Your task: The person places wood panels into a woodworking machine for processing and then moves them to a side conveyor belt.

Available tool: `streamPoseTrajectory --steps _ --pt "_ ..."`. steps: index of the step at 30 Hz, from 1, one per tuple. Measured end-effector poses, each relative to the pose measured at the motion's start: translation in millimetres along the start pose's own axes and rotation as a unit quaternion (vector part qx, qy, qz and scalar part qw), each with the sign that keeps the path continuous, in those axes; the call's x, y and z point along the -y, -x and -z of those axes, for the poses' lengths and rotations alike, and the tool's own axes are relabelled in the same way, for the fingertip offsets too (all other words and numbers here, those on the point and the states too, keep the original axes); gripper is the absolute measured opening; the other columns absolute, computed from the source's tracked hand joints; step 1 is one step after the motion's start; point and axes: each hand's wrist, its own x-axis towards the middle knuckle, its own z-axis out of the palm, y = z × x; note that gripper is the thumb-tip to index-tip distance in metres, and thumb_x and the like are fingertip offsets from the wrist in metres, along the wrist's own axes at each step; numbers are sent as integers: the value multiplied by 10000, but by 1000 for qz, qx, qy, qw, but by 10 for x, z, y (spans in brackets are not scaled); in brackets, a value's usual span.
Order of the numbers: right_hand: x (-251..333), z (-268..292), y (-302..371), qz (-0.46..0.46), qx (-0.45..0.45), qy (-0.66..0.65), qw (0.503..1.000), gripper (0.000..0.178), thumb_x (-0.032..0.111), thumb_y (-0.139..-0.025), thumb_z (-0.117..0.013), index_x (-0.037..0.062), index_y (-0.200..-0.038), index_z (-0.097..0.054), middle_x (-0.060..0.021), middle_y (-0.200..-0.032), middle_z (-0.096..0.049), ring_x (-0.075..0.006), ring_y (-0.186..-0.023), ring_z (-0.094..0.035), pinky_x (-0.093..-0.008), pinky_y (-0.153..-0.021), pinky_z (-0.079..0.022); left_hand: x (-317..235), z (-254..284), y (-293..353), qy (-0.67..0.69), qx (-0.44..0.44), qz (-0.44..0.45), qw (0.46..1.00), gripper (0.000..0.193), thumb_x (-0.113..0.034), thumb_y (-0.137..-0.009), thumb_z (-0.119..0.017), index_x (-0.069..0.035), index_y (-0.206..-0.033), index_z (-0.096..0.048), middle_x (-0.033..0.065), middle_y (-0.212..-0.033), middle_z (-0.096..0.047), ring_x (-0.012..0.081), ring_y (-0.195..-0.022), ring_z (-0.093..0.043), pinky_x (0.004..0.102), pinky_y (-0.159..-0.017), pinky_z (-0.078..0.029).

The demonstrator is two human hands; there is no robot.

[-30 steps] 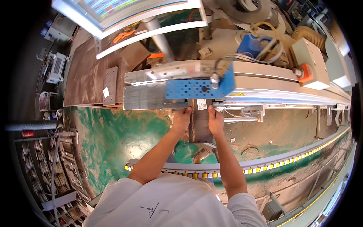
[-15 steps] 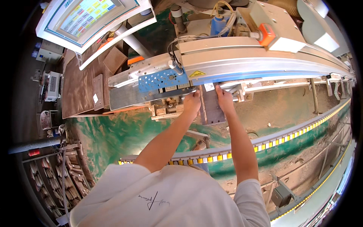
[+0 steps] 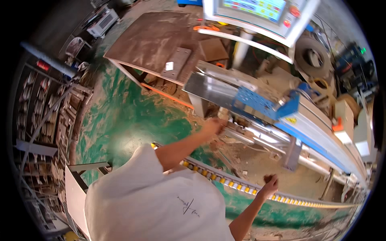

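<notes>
The dark brown board (image 3: 292, 154) juts out from under the blue-edged guard of the long machine (image 3: 321, 140), with neither hand on it. My left hand (image 3: 216, 125) is beside the machine's near left end, below the metal infeed plate (image 3: 213, 87). Motion smears its fingers. Nearer to me and lower, my right hand (image 3: 270, 185) is raised in front of the yellow-and-white roller rail (image 3: 237, 185), apart from the board. Its fingers look bent, but blur hides whether anything is in them.
A brown table (image 3: 148, 36) at the far left bears a drilled board (image 3: 177, 63) with a white label. Behind the machine stands a control panel (image 3: 257, 20) on a post. Racks of stacked strips (image 3: 44, 112) line the left side. A pale-topped stand (image 3: 76, 201) is at the lower left.
Both hands have let go of the dark board, which stays in the machine. My view has swung left toward the table. My right hand has drawn back toward me.
</notes>
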Motion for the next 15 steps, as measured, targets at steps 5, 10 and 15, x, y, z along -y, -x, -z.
streamPoseTrajectory --steps 5,10,15 --pt "-80 -1007 932 -68 158 20 985 284 236 -993 -586 -22 -890 -648 -82 -716 -654 -151 -602 -634 -278 -588 -527 -816 2530 -675 196 -370 -40 907 585 -569 -823 -723 -4 -905 -593 59 -699 -565 166 -503 -512 324 -384 -407" --pt "294 -2396 1355 -33 423 89 901 249 197 -966 -605 -30 -1044 -672 -72 -828 -676 -134 -726 -643 -279 -673 -510 -1323 3163 -1099 196 -298 -1 934 499 -410 -834 -781 44 -943 -603 129 -797 -655 239 -647 -678 344 -497 -597" --pt "415 -3335 1720 63 484 206 848 320 272 -965 -595 -22 -1073 -666 -117 -878 -700 -190 -790 -672 -316 -717 -506 -894 3475 -768 113 -68 -47 990 418 -257 -913 -712 9 -1211 -591 123 -1048 -679 207 -886 -702 296 -742 -613"
